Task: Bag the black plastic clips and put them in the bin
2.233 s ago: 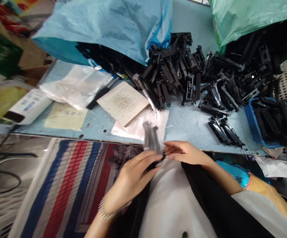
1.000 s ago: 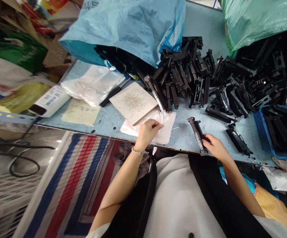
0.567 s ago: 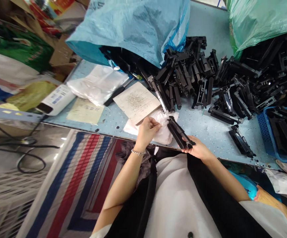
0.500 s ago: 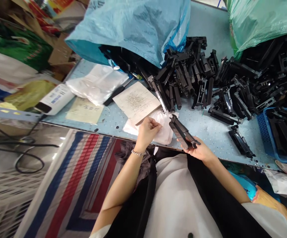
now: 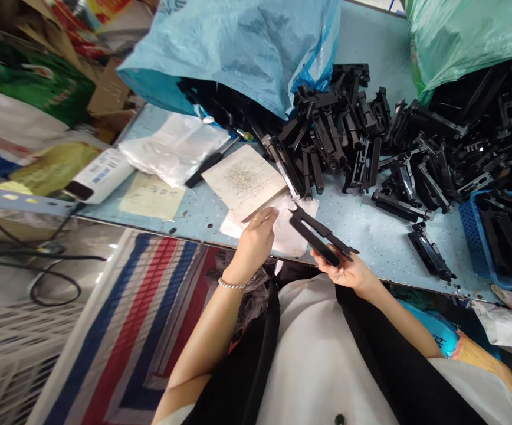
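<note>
My right hand [image 5: 347, 270] grips a long black hinged part [image 5: 320, 236] by its near end. The part slants up to the left, and its two narrow arms stand apart with a gap between them. My left hand [image 5: 256, 239] is over the front edge of a pale square board [image 5: 240, 180], its fingers pressed together. Whatever they may pinch is too small or hidden to make out. A scatter of tiny pieces [image 5: 243, 177] lies on the board. Under my left fingertips and the black part's far end is a white plastic sheet [image 5: 294, 236].
A heap of similar black parts [image 5: 327, 130] spills from a blue bag [image 5: 238, 47]; more lie by a green bag [image 5: 472, 41]. One part [image 5: 430, 252] lies apart, near a blue basket [image 5: 477, 242]. Left are clear plastic bags [image 5: 176, 144] and a yellow note [image 5: 152, 196].
My right hand has turned the black part, so its arms now show spread in side view. My left hand has shifted slightly left and rolled, its back now facing up.
</note>
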The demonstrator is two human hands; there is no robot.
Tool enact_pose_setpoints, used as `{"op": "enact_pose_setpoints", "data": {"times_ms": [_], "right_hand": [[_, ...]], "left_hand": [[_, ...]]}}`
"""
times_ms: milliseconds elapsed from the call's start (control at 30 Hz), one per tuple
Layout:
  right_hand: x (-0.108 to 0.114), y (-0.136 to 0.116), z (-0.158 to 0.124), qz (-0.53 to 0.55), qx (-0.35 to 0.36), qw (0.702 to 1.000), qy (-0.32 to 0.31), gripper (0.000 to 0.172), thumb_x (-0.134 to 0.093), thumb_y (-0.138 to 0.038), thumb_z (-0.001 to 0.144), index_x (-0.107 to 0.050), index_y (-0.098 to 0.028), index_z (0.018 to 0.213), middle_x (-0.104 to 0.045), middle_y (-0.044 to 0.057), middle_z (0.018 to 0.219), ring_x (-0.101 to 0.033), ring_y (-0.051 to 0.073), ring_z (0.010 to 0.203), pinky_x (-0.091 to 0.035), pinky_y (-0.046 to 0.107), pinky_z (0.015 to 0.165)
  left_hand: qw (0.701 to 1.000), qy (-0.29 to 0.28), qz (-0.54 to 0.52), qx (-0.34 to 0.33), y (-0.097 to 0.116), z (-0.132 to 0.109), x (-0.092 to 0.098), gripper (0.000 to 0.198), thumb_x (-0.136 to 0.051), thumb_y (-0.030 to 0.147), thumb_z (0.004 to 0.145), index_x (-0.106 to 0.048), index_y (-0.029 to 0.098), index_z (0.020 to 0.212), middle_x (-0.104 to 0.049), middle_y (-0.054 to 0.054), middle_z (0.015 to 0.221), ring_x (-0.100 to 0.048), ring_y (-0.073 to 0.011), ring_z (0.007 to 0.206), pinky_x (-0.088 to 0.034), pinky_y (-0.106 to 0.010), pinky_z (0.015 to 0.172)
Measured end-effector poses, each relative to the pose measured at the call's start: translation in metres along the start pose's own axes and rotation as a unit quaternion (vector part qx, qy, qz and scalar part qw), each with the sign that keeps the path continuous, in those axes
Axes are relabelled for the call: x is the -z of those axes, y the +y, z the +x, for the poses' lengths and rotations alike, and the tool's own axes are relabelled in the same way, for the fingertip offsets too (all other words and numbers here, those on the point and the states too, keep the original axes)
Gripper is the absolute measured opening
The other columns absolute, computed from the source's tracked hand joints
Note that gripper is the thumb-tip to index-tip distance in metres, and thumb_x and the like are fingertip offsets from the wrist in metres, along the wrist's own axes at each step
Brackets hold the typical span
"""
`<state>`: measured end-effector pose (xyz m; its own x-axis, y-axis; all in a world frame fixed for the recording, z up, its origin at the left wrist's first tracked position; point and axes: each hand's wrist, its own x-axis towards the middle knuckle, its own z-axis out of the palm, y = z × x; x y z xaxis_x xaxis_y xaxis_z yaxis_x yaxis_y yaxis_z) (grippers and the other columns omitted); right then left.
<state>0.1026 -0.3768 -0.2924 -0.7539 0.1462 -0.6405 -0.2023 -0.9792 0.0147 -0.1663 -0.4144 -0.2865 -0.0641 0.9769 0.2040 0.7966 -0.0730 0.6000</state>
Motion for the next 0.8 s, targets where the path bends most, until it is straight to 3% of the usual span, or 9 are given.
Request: {"op": "enact_pose_setpoints", "data": {"times_ms": [67,167,333,400,533,600,667,733,800], "right_hand": [[-0.008,0.003,0.013,0.001,-0.024,0.999,-0.038,0.031,-0.041,-0.03,0.106,-0.064,-0.012,0.114,-0.07,0.006,0.086,-0.052,0.009,0.056,-0.046,0.011,0.038],[-0.016,0.008,0.035,-0.046,-0.008,0.997,-0.065,0.027,-0.045,-0.029,0.103,-0.064,-0.012,0.113,-0.067,0.004,0.082,-0.047,0.009,0.056,-0.049,0.012,0.041],[-0.019,0.011,0.038,-0.251,0.185,0.95,0.026,0.02,-0.063,-0.038,0.093,-0.065,-0.019,0.087,-0.06,0.0,0.074,-0.051,0.011,0.058,-0.05,0.02,0.051],[-0.023,0.014,0.026,-0.303,0.248,0.918,0.066,0.021,-0.072,-0.039,0.087,-0.065,-0.02,0.085,-0.061,-0.002,0.075,-0.055,0.012,0.064,-0.051,0.022,0.06],[-0.037,0.025,-0.005,-0.5,0.342,0.789,0.101,0.023,-0.066,-0.04,0.092,-0.069,-0.021,0.103,-0.068,0.001,0.09,-0.063,0.017,0.085,-0.052,0.03,0.081],[-0.044,0.029,-0.023,-0.572,0.304,0.761,0.037,0.027,-0.059,-0.041,0.097,-0.069,-0.022,0.114,-0.071,0.002,0.096,-0.065,0.018,0.088,-0.053,0.032,0.083],[-0.045,0.026,-0.044,-0.623,0.262,0.737,-0.013,0.032,-0.057,-0.042,0.099,-0.068,-0.023,0.123,-0.073,0.005,0.104,-0.068,0.019,0.092,-0.055,0.033,0.084],[-0.034,0.013,-0.072,-0.676,0.281,0.679,0.056,0.035,-0.057,-0.042,0.099,-0.066,-0.025,0.128,-0.072,0.007,0.116,-0.069,0.021,0.099,-0.054,0.036,0.089],[-0.01,-0.007,-0.106,-0.707,0.332,0.576,0.241,0.036,-0.055,-0.043,0.099,-0.065,-0.025,0.129,-0.07,0.01,0.121,-0.068,0.025,0.103,-0.053,0.042,0.092]], "left_hand": [[0.999,0.007,-0.038,0.013,0.003,0.003,-0.002,0.052,-0.044,0.006,0.091,-0.06,0.015,0.139,-0.057,-0.017,0.145,-0.058,-0.0276,0.134,-0.052,-0.045,0.111],[0.997,0.015,-0.074,0.001,0.027,-0.004,0.008,0.055,-0.044,0.006,0.094,-0.054,0.018,0.146,-0.054,-0.017,0.148,-0.058,-0.0262,0.134,-0.056,-0.041,0.106],[0.974,-0.057,-0.164,-0.147,0.08,-0.038,0.014,0.062,-0.047,0.005,0.096,-0.043,0.026,0.155,-0.057,-0.014,0.144,-0.058,-0.024,0.134,-0.053,-0.039,0.111],[0.967,-0.081,-0.187,-0.155,0.089,-0.047,0.007,0.065,-0.048,0.006,0.096,-0.038,0.027,0.157,-0.055,-0.016,0.147,-0.066,-0.022,0.122,-0.059,-0.036,0.103],[0.98,-0.075,-0.105,-0.151,0.091,-0.052,0.005,0.067,-0.051,0.006,0.092,-0.04,0.025,0.155,-0.052,-0.017,0.151,-0.071,-0.0239,0.114,-0.063,-0.038,0.096],[0.981,-0.078,-0.089,-0.155,0.089,-0.058,0.023,0.062,-0.048,0.003,0.09,-0.049,0.025,0.148,-0.062,-0.013,0.14,-0.069,-0.024,0.12,-0.06,-0.039,0.102],[0.978,-0.127,-0.104,-0.131,0.081,-0.07,0.052,0.058,-0.047,0.005,0.09,-0.055,0.028,0.142,-0.069,-0.007,0.131,-0.07,-0.0212,0.118,-0.057,-0.035,0.106],[0.968,-0.211,-0.101,-0.094,0.06,-0.083,0.076,0.051,-0.051,0.013,0.092,-0.061,0.032,0.138,-0.073,-0.004,0.126,-0.072,-0.0209,0.114,-0.058,-0.032,0.103],[0.95,-0.298,-0.084,-0.045,0.029,-0.094,0.081,0.041,-0.054,0.022,0.091,-0.069,0.033,0.129,-0.077,-0.003,0.12,-0.075,-0.0227,0.108,-0.06,-0.032,0.097]]}}
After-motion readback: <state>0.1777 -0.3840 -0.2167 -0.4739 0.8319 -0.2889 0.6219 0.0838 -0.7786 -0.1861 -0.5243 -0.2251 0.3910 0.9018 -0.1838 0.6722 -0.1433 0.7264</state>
